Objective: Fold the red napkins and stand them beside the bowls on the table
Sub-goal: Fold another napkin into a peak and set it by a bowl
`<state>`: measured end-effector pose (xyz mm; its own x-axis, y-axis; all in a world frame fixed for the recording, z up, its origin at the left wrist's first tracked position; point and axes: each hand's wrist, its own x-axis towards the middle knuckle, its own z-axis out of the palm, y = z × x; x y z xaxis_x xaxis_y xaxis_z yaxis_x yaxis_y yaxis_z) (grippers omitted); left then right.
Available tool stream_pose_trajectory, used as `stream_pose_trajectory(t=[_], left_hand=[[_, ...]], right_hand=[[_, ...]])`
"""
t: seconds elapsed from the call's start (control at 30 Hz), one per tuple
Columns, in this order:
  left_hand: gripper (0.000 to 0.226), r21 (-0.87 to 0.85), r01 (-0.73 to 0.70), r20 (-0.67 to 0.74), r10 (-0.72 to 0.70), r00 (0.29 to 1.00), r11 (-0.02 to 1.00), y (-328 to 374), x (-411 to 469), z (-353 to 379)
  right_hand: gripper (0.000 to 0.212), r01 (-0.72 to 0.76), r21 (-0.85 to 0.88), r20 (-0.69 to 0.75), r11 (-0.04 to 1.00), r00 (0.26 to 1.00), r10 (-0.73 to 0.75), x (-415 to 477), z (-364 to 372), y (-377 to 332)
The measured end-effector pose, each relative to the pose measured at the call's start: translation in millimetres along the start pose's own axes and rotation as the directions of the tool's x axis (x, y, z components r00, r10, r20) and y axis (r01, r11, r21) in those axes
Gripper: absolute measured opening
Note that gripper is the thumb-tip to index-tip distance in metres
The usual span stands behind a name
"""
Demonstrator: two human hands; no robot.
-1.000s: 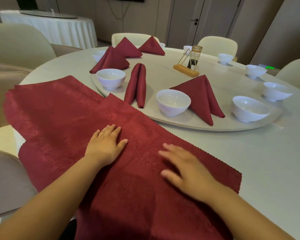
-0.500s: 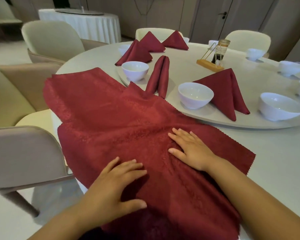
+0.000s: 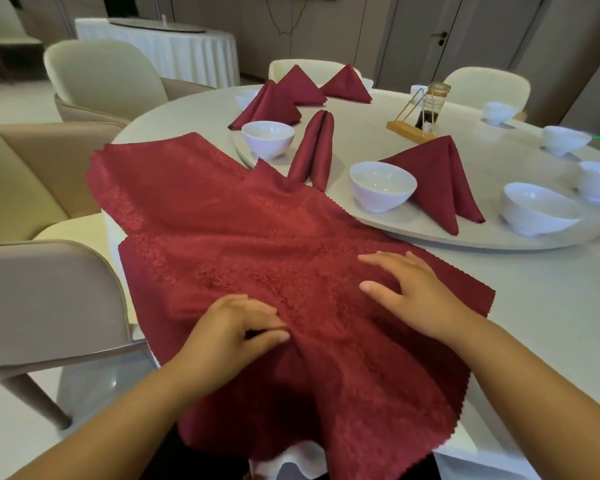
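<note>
Pinching a raised fold of the spread red napkin (image 3: 257, 237) with the left grip (image 3: 234, 329), fingers curled, thumb tight against them. Pressing flat on the same napkin with the right grip (image 3: 416, 292), fingers straight and a bit apart, closed on nothing. Only wrinkly red cloth between the two grips. Draped over the near edge of the tabletop (image 3: 541, 306), below both grips. Lying on top of a second red cloth (image 3: 142, 188), up and to the left of the left grip.

Just left of the left grip, a beige chair (image 3: 39, 292).

Past the right grip, a round turntable (image 3: 430, 239) on the tabletop. On it, closest to the right grip, a white bowl (image 3: 381, 185), touching a folded napkin (image 3: 440, 178) standing like a tent. Right of that, another bowl (image 3: 534, 209). Straight ahead of the left grip, a rolled napkin (image 3: 314, 147) lying beside a small bowl (image 3: 267, 138), with one corner of the spread napkin poking up between them.

Much farther from both grips, three more folded napkins (image 3: 300, 86) in pointy shapes, and a wooden stand with a jar (image 3: 420, 112). Far off to the right, more white bowls (image 3: 565, 140) by the tabletop edge.
</note>
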<state>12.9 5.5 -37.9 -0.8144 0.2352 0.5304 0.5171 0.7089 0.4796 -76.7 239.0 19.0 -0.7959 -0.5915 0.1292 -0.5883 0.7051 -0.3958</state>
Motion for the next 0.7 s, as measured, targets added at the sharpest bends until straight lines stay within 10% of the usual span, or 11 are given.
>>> stream_pose_trajectory(t=[0.27, 0.43, 0.6, 0.7], left_hand=[[0.023, 0.144, 0.292, 0.032, -0.299, 0.954, 0.945, -35, 73, -1], [0.029, 0.160, 0.345, 0.063, -0.358, 0.932, 0.925, -50, 73, 8], [0.009, 0.033, 0.220, -0.092, -0.216, 0.972, 0.975, -31, 64, -4], [0.029, -0.131, 0.093, 0.118, -0.078, 0.990, 0.987, 2, 45, -15]], right_hand=[[0.045, 0.338, 0.072, -0.262, 0.938, 0.914, -0.309, -29, 3, -26], [0.060, 0.500, -0.150, 0.023, 0.853, 0.864, -0.502, -39, 35, -23], [0.051, 0.413, -0.105, 0.050, 0.905, 0.911, -0.410, -35, 44, -11], [0.044, 0.405, -0.108, 0.037, 0.908, 0.914, -0.404, -33, 43, -12]])
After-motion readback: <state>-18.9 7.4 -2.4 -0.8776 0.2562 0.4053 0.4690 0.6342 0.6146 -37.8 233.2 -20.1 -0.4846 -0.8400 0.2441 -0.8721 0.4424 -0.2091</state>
